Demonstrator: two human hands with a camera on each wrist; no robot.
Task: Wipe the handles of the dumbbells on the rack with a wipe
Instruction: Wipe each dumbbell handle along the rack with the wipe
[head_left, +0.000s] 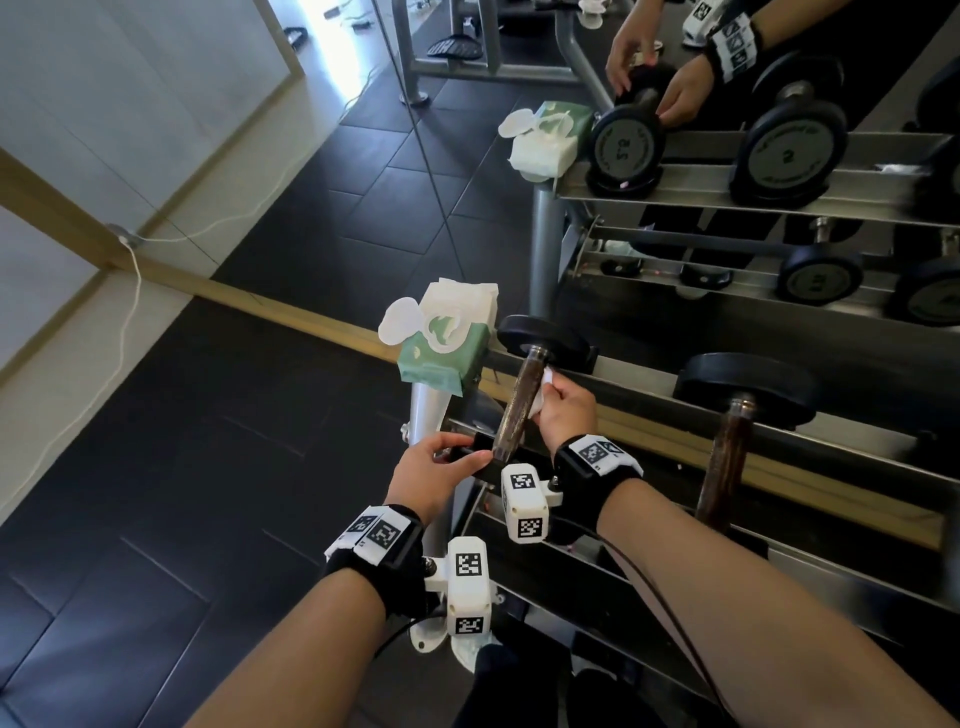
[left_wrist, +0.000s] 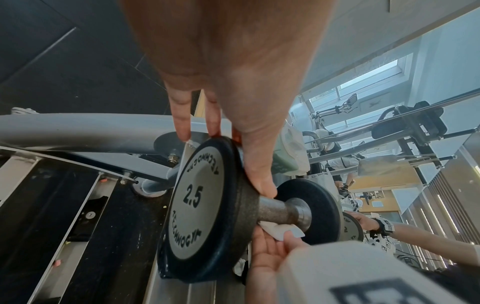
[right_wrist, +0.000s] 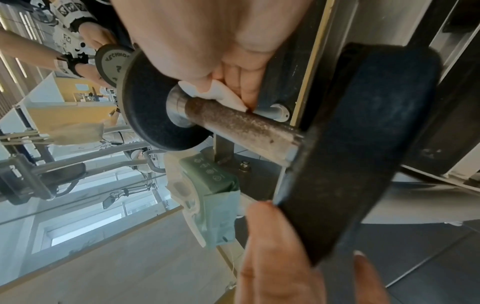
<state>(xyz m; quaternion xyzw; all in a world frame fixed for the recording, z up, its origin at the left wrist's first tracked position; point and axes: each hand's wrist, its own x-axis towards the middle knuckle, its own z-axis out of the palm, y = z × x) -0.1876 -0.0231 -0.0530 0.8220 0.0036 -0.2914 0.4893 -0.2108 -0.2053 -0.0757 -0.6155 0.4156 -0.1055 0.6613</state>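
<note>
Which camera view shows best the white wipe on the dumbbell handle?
The right wrist view: the wipe appears large, pinched by the right hand against the dumbbell handle. The left wrist view shows it under the handle, partly hidden. The head view shows only a small white piece.

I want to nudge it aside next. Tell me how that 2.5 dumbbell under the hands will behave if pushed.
The dumbbell would probably roll: its end plates are round, and the left hand grips the near plate, seemingly to steady it. It is likely heavy for its size, with a metal handle. The rough handle should grip the wipe rather than slip.
</note>
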